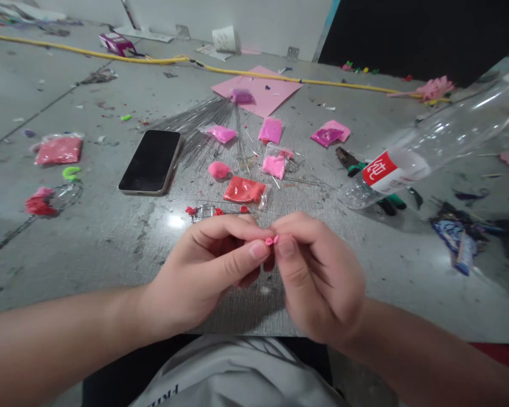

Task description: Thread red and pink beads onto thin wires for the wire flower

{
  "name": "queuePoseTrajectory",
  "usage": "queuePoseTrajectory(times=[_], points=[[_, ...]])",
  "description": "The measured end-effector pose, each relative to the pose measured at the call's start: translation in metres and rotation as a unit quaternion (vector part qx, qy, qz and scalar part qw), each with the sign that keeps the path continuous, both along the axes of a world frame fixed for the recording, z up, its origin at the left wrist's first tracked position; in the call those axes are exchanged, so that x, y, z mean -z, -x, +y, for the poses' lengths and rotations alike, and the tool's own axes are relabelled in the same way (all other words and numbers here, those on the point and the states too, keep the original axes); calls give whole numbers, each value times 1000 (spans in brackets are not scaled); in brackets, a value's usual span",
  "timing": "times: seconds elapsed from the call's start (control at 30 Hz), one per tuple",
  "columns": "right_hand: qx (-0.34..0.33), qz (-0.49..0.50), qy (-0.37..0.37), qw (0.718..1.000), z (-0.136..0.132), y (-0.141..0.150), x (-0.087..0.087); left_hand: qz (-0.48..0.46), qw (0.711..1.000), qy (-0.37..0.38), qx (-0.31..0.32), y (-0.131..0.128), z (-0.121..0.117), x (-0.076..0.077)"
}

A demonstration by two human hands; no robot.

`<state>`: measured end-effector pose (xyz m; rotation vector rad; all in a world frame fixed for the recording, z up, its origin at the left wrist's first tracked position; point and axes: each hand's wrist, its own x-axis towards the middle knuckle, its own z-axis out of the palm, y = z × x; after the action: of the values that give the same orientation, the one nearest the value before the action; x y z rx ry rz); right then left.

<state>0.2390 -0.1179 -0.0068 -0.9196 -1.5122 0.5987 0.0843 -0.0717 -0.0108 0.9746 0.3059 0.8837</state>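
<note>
My left hand [207,271] and my right hand [318,277] meet over the near edge of the grey table [110,237], fingertips pinched together. Between them sit a few tiny pink beads [272,241]; I cannot tell if they are on a wire. Just beyond my hands lies a small wire piece with red beads [212,211]. Behind it are a red bead bag [245,190], several pink bead bags [274,165] and a bundle of thin wires [199,121].
A black phone [151,161] lies face up to the left. A clear plastic bottle [428,152] with a red label lies tilted at the right, over green-handled pliers [356,165]. A pink sheet [258,89] and a yellow cord [110,55] lie farther back.
</note>
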Motion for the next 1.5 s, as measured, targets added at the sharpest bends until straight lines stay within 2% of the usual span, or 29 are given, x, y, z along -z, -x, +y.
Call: queuePoseTrajectory(times=[0.2, 0.33, 0.5, 0.63, 0.77, 1.0, 1.5], points=[[-1, -8, 3, 1000, 0, -1, 0, 2, 1000, -9, 1, 1, 1, 0], [1, -16, -4, 1000, 1, -1, 0, 18, 999, -42, -15, 3, 1, 1], [4, -30, -25, 999, 1, -2, -3, 56, 987, -133, -68, 4, 5, -3], [1, -44, -22, 999, 1, -3, -5, 92, 965, -225, -103, 6, 9, -7], [1, -38, -27, 999, 1, -2, -5, 115, 943, -285, -126, 9, 13, -10], [-12, -45, -50, 998, 3, -3, -6, 108, 923, -349, -119, 13, 19, -12], [-20, -51, -82, 995, 2, -5, -5, 119, 924, -344, -120, 13, 19, -21]])
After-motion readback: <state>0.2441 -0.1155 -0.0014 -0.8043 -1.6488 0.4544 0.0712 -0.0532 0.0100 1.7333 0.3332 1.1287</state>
